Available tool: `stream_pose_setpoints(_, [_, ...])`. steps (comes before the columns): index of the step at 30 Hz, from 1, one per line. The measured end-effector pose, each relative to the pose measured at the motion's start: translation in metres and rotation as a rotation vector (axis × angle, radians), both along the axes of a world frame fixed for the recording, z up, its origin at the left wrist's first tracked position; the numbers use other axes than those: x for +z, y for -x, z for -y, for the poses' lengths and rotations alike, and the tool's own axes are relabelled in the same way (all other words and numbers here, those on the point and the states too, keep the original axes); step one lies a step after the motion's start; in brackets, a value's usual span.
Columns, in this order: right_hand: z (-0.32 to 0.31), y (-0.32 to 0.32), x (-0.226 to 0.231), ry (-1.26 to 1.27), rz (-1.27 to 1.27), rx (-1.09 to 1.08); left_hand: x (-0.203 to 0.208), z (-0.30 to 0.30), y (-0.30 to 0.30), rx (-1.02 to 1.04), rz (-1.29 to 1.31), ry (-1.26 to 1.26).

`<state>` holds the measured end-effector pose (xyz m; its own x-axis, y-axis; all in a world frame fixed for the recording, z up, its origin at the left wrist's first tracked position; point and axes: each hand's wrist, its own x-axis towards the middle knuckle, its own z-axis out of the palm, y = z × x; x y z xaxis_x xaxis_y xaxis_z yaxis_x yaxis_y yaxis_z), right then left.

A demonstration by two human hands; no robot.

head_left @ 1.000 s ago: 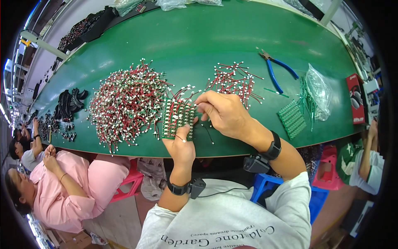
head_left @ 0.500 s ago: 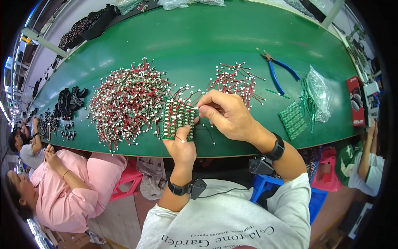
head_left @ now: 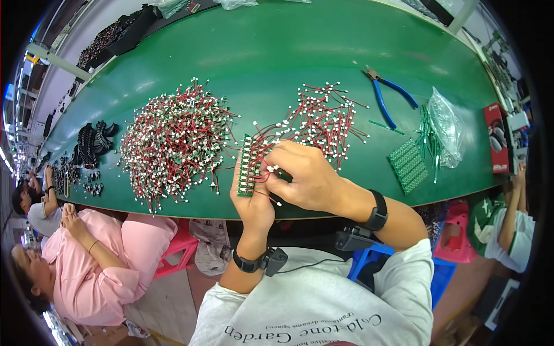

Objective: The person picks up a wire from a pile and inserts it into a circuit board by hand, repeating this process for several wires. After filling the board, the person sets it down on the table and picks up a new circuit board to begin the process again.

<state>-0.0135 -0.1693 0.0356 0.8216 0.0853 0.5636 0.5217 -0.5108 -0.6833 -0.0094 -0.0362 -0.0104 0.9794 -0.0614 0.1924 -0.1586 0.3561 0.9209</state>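
My left hand [head_left: 254, 211] grips a green circuit board panel [head_left: 247, 167] from below, just above the table's near edge. The panel is tilted almost edge-on, with rows of small white connectors and red wires coming off it. My right hand [head_left: 304, 176] is closed at the panel's right side, thumb and fingers pinching red wires with white plugs [head_left: 272, 169]. Its fingers partly hide the panel's right part and the wire ends. To the left lies a large heap of red-and-black wire leads [head_left: 176, 147] with white plugs. A smaller pile of leads [head_left: 329, 118] lies behind my right hand.
Blue-handled cutters [head_left: 385, 98] lie at the right, beyond a second green panel [head_left: 408, 165], green strips [head_left: 430, 138] and a clear plastic bag [head_left: 447, 130]. A red box [head_left: 496, 138] stands at the right edge. Black parts [head_left: 95, 141] lie far left, near a seated person in pink [head_left: 86, 259].
The panel has turned from facing up to nearly edge-on in my left hand. My right hand has moved slightly down and left, now closed on wires beside the panel.
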Motion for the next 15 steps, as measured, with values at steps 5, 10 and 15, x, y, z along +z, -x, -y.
stream_pose_setpoints(5, [-0.002, -0.001, -0.003, -0.004, -0.049, -0.001, -0.016, -0.009, -0.002, -0.069, 0.028, -0.053])
stream_pose_setpoints(10, [-0.002, 0.001, 0.0, -0.003, -0.041, -0.008, -0.013, -0.008, 0.0, -0.097, 0.003, -0.072])
stream_pose_setpoints(15, [-0.003, 0.0, 0.001, -0.032, -0.034, -0.015, -0.006, -0.007, 0.0, -0.097, 0.069, -0.155])
